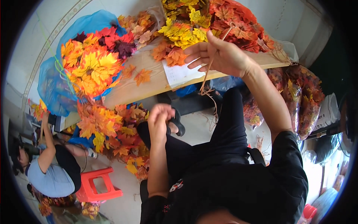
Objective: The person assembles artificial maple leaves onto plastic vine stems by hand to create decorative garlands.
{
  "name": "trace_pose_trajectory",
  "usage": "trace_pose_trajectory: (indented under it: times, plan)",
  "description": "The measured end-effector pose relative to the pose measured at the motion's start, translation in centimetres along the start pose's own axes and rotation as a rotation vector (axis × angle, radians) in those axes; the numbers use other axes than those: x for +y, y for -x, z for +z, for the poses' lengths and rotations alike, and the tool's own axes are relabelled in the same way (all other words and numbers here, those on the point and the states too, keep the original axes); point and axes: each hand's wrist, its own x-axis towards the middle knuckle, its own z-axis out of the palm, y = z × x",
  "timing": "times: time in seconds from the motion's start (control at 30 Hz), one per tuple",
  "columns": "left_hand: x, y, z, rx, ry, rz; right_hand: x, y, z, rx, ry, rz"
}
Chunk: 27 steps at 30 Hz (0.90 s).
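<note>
My right hand [227,56] is raised over the table's front edge, fingers stretched out and thumb lifted. A thin tan strand [206,79] slants across its palm, with a small loop at its upper end; I cannot tell whether anything grips it. Below the table edge, more thin strands [215,106] dangle near my knee. My left hand [160,116] hovers above my lap with its fingers curled together. What those fingers hold, if anything, is hidden. Closest to the right hand on the table are orange artificial maple leaves [173,54] and a white sheet of paper [181,76].
Yellow leaves [182,31] and red-orange leaves [238,28] are heaped at the table's back. A blue bag [93,20] surrounds more leaves at left. Leaf garlands [106,121] hang off the wooden table [134,89]. Another person [52,168] sits left, beside a red stool [99,184].
</note>
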Motion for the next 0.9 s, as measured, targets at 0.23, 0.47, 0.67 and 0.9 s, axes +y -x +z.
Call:
trace_pose_trajectory:
  times: [0.23,0.47,0.67,0.9]
  plan:
    - [5.4,-1.6,8.4,-0.231,0.018,0.353,5.0,-0.6,5.2,0.044,0.284,0.1]
    - [4.1,-2.5,7.4,-0.301,0.16,0.002,5.9,-1.2,3.4,0.237,0.244,-0.135]
    - [4.1,-5.2,5.1,-0.462,0.069,-0.129,5.4,-5.5,3.0,-0.04,0.239,0.289]
    - [2.5,-8.6,1.3,-0.268,0.429,-0.284,4.9,-10.0,0.5,0.018,0.542,0.077]
